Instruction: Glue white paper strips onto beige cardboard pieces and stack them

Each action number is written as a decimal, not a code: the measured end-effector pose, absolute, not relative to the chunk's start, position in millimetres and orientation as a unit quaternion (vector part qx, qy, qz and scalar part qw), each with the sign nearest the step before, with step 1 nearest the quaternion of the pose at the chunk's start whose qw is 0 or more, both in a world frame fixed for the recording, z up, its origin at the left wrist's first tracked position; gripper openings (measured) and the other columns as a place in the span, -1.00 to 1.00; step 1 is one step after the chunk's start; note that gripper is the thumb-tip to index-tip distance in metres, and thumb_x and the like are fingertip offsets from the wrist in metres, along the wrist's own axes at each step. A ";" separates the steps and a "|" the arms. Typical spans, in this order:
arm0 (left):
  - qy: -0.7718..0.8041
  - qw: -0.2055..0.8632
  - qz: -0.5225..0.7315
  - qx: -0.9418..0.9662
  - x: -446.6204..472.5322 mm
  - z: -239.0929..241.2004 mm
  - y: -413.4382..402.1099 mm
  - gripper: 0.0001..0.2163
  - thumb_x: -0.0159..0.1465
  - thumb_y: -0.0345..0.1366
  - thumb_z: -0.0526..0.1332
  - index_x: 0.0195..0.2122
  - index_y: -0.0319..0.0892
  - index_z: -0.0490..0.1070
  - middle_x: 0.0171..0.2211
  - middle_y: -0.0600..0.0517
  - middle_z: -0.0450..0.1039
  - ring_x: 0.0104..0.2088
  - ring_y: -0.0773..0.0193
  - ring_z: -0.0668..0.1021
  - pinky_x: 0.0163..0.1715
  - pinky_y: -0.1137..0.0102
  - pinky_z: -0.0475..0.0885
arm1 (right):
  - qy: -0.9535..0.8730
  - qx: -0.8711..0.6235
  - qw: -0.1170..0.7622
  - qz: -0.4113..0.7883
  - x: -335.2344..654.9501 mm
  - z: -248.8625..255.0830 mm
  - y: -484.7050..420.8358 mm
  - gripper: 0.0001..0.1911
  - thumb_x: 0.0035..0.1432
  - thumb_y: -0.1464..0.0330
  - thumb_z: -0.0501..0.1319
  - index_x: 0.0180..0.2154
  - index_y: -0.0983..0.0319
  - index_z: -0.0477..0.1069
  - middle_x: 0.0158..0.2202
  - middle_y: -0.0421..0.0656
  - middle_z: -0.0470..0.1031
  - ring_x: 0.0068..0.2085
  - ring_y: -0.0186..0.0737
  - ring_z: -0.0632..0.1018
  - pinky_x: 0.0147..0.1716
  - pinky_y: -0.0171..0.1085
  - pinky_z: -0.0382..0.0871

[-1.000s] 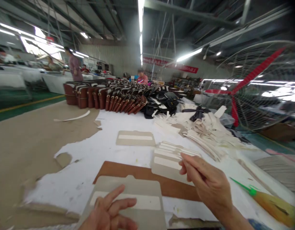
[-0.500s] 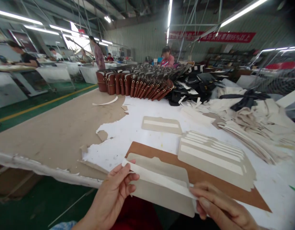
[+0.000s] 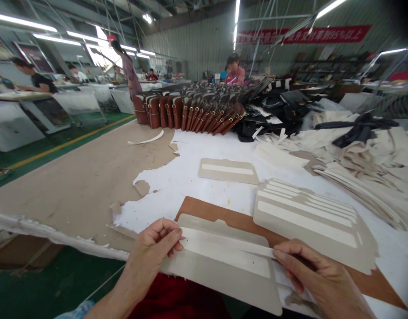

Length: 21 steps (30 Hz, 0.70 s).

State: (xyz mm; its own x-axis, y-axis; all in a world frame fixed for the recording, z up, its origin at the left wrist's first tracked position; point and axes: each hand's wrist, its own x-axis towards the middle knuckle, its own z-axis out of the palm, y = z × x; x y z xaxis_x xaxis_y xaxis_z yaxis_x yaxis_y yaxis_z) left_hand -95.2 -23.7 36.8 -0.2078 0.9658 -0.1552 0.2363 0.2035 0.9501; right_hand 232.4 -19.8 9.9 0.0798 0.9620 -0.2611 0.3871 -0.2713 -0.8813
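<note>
A thin white strip (image 3: 253, 249) stretches between my two hands over a beige panel (image 3: 230, 290) with rounded corners and a small tab on its top edge. My left hand (image 3: 159, 239) is closed, thumb and fingers pinching the strip's left end against the panel. Between thumb and fingertips, my right hand (image 3: 310, 266) pinches the right end, which is raised off the panel. Under the raised part a wider white band (image 3: 237, 260) shows on the panel. Whether strip and band join at the left is hidden by my left fingers.
A brown sheet (image 3: 386, 288) lies partly under the panel. To the right is a fanned stack of beige panels (image 3: 310, 237) with white strips; another panel (image 3: 227, 176) lies farther back. Brown bags (image 3: 190, 113), black pieces (image 3: 277, 108) and fabric scraps (image 3: 373, 155) line the back. People work beyond.
The strip's left end has come down onto the panel, and a white band now shows beneath the strip. My right hand has shifted slightly up and right. The view has turned a little.
</note>
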 end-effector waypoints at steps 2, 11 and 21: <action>0.684 0.357 0.383 0.508 -100.1 35.2 -16.0 -0.71 0.24 -0.01 0.20 -0.43 -0.12 0.48 -0.58 0.11 0.46 -0.55 0.29 0.40 -0.50 0.42 0.27 | -0.517 -0.685 0.319 0.403 228.4 8.8 -12.4 -0.53 0.10 -0.12 0.29 -0.30 0.14 0.63 -0.60 -0.28 0.38 -0.58 -0.30 0.35 -0.61 -0.31 0.28; 0.717 0.231 0.301 0.585 -102.5 22.4 7.9 -0.84 0.25 -0.24 0.14 -0.44 -0.09 0.44 -0.50 0.07 0.49 -0.42 0.17 0.48 -0.34 0.32 0.25 | -0.604 -0.684 0.286 0.292 226.1 -13.0 6.6 -0.57 0.11 -0.09 0.25 -0.26 0.08 0.66 -0.32 -0.24 0.69 -0.30 -0.15 0.67 -0.34 -0.33 0.56; 0.724 0.183 0.283 0.602 -99.1 14.6 9.4 -0.93 0.27 -0.31 0.18 -0.26 -0.07 0.44 -0.36 0.06 0.51 -0.37 0.18 0.53 -0.34 0.34 0.28 | -0.579 -0.720 0.274 0.265 223.3 -22.7 4.9 -0.54 0.07 -0.15 0.22 -0.27 0.03 0.61 -0.36 -0.25 0.68 -0.33 -0.13 0.67 -0.38 -0.29 0.52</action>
State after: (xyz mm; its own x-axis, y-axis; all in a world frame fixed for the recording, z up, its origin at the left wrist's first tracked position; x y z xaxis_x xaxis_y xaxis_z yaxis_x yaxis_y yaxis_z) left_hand -99.1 9.4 14.6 -0.2077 0.9753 0.0755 0.7675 0.1147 0.6307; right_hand 223.3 4.9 -22.7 0.1887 0.9800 -0.0633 0.6897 -0.1781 -0.7019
